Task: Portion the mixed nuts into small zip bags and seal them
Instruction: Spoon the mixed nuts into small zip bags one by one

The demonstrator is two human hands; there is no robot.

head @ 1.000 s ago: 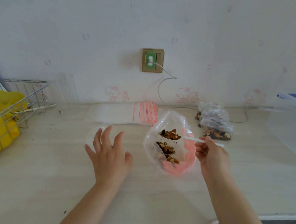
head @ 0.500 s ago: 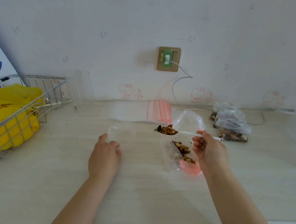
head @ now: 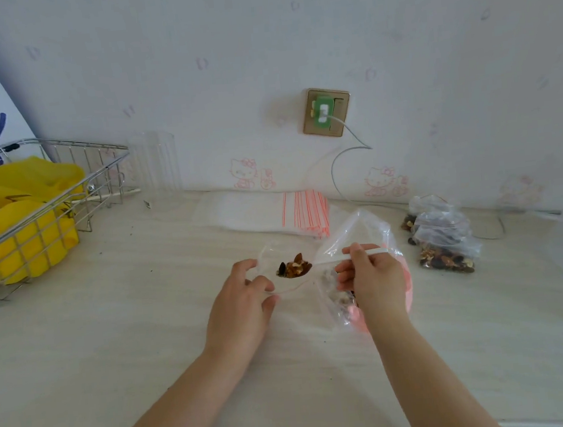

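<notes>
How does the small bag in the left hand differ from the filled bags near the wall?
The small bag, held open by the left hand, looks empty, with a spoonful of nuts at its mouth; the filled bags already hold nuts. The small bag is held; the filled bags lie piled on the counter. Both are clear plastic.

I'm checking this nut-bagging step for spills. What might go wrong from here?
The spoon is heaped with nuts, so some may roll off before reaching the small bag. The left hand holds that limp bag by one edge; its mouth may fold shut.
</notes>
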